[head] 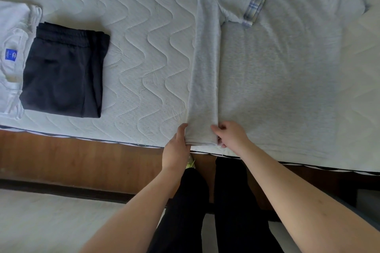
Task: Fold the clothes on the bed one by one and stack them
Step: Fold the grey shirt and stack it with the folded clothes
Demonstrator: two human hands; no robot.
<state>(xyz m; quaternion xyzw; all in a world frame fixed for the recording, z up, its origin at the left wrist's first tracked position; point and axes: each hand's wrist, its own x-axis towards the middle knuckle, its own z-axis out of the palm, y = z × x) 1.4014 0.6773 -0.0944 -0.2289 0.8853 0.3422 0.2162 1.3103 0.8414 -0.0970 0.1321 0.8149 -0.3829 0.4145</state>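
A light grey T-shirt [277, 80] with plaid sleeve cuffs lies spread on the quilted white mattress [133, 26]. Its left side is folded over into a long strip [205, 68], and the sleeve lies across the shirt's upper part. My left hand [176, 148] grips the strip's near left corner at the hem. My right hand [231, 134] pinches the strip's near right corner. At the far left lies a folded white garment [12, 57] with a blue label, and folded dark shorts [61, 72] lie partly on top of it.
The mattress edge [82, 137] runs along the near side over a brown wooden bed frame [82, 160]. My legs in dark trousers [226, 211] stand against the frame. A pale floor [51, 222] shows at the lower left.
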